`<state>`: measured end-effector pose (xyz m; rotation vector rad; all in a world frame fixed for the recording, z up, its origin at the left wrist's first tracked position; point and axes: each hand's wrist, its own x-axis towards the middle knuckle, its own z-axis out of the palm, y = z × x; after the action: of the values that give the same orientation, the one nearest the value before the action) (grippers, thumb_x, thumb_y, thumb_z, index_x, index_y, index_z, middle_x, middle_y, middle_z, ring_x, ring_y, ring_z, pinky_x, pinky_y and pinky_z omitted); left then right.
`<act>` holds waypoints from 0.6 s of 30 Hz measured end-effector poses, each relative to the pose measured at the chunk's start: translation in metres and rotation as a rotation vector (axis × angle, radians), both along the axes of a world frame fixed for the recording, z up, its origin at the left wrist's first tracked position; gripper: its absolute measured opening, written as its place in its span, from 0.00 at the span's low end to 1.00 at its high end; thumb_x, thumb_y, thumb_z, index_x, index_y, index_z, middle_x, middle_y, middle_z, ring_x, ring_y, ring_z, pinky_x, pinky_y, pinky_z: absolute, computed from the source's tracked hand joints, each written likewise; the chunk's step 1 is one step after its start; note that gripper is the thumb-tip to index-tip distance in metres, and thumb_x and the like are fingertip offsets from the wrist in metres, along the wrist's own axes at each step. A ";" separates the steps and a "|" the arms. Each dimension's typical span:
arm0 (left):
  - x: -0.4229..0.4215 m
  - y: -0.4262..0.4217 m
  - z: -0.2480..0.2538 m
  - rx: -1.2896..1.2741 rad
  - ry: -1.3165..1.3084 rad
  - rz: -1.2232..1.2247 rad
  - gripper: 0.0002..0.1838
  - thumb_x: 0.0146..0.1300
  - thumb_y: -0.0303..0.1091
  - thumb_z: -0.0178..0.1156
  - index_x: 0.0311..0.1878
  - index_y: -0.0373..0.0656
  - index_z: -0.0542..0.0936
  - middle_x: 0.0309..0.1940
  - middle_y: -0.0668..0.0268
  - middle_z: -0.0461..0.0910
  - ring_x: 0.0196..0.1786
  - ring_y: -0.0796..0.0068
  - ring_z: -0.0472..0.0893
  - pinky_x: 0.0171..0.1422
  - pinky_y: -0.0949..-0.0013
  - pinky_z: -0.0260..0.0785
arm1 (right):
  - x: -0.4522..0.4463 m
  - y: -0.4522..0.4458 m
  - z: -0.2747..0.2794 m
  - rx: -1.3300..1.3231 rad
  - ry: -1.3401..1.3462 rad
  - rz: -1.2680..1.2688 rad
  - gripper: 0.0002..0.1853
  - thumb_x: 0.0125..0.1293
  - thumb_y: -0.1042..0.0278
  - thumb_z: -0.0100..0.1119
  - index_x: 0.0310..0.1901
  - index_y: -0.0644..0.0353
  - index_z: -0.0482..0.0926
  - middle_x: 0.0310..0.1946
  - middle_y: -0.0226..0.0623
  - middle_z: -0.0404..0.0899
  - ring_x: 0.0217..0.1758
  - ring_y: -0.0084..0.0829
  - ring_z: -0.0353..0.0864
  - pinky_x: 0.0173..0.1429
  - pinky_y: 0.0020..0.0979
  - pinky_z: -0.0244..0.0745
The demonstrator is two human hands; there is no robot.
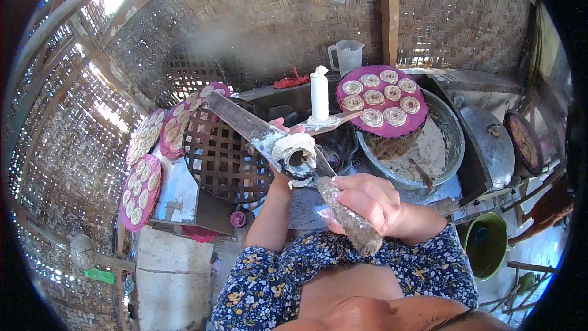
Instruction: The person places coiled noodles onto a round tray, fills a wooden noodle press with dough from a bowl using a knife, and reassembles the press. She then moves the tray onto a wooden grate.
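Head view: wooden press [245, 124] slanting above the table, handle grasped by the right hand [375, 203], collar seemingly supported from behind by the left hand [279, 124]; mostly hidden there, so cannot tell how tightly. Dough [298, 142] heaped around the collar's open mouth, with bits clinging below; could drop onto the floral clothing [318, 248] if jolted or tilted further. Possibly slippery wood near the left fingers; might twist under an uneven grip. White rod [320, 97] standing upright just beyond, easily toppled by a careless swing. Pink mat [381, 131] with noodle coils lying partly over the basin [460, 141], liable to tip if bumped.
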<state>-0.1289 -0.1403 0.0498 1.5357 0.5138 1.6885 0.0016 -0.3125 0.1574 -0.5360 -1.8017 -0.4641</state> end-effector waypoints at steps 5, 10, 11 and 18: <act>0.000 0.000 -0.001 -0.024 -0.010 0.011 0.23 0.41 0.35 0.70 0.44 0.52 0.75 0.44 0.69 0.69 0.55 0.66 0.65 0.67 0.52 0.43 | 0.001 0.000 0.003 0.006 -0.042 -0.007 0.22 0.44 0.68 0.69 0.36 0.68 0.68 0.29 0.48 0.76 0.25 0.36 0.80 0.25 0.28 0.78; 0.003 -0.015 0.015 0.036 0.038 0.062 0.25 0.52 0.35 0.62 0.52 0.43 0.65 0.42 0.64 0.71 0.47 0.64 0.74 0.56 0.59 0.64 | 0.001 -0.002 -0.001 -0.051 0.025 0.007 0.23 0.44 0.66 0.70 0.38 0.67 0.70 0.31 0.47 0.75 0.27 0.37 0.79 0.29 0.30 0.77; 0.003 -0.015 0.017 0.109 0.103 0.143 0.26 0.53 0.33 0.62 0.54 0.42 0.64 0.42 0.63 0.71 0.47 0.65 0.74 0.55 0.61 0.67 | 0.003 -0.004 -0.002 -0.067 0.032 0.012 0.23 0.43 0.66 0.71 0.38 0.67 0.70 0.31 0.48 0.76 0.28 0.37 0.79 0.29 0.29 0.77; -0.012 -0.009 0.032 -0.119 -0.182 0.114 0.25 0.60 0.29 0.54 0.61 0.46 0.63 0.49 0.63 0.71 0.51 0.70 0.73 0.57 0.64 0.64 | 0.027 -0.021 -0.005 -0.029 0.823 0.209 0.18 0.54 0.59 0.61 0.39 0.62 0.68 0.30 0.47 0.76 0.22 0.33 0.76 0.24 0.28 0.74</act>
<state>-0.1408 -0.1493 0.0814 1.2750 0.6038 1.8291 0.0281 -0.3335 0.1521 -0.4586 -1.0531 -0.0435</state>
